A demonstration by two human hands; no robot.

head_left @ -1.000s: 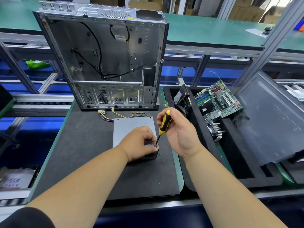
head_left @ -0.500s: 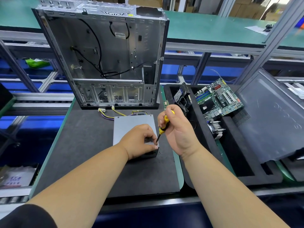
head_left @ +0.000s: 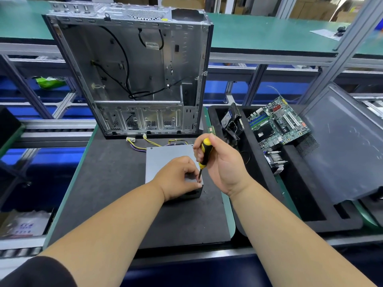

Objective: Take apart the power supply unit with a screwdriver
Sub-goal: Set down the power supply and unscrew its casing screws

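The right hand (head_left: 222, 162) is closed around the black-and-yellow handle of a screwdriver (head_left: 204, 155), which stands nearly upright and leans slightly toward the person's right. Its thin dark shaft runs down to the near right corner of the power supply unit (head_left: 165, 157); the tip itself is hidden beside the left fingertips. The left hand (head_left: 179, 179) lies curled over the near right part of the unit, thumb and fingers pinched together at that corner right next to the shaft; whether they hold a screw cannot be told.

The power supply unit is a plain grey metal box with a smooth, flat top and a darker near side face, of which only a strip shows under the left hand. From its far edge a bundle of yellow, black and purple wires (head_left: 145, 142) trails out, ending in pale connectors. It lies on a dark mat (head_left: 107, 183) toward the far middle of the surface.

Just beyond the wires an opened, stripped computer case (head_left: 132, 75) stands upright at the far edge of the mat, with black cables hanging inside. Off the mat's right edge sits a black foam tray (head_left: 310, 204) holding a green motherboard (head_left: 277, 123), with a grey case panel (head_left: 348, 146) leaning over its right side.
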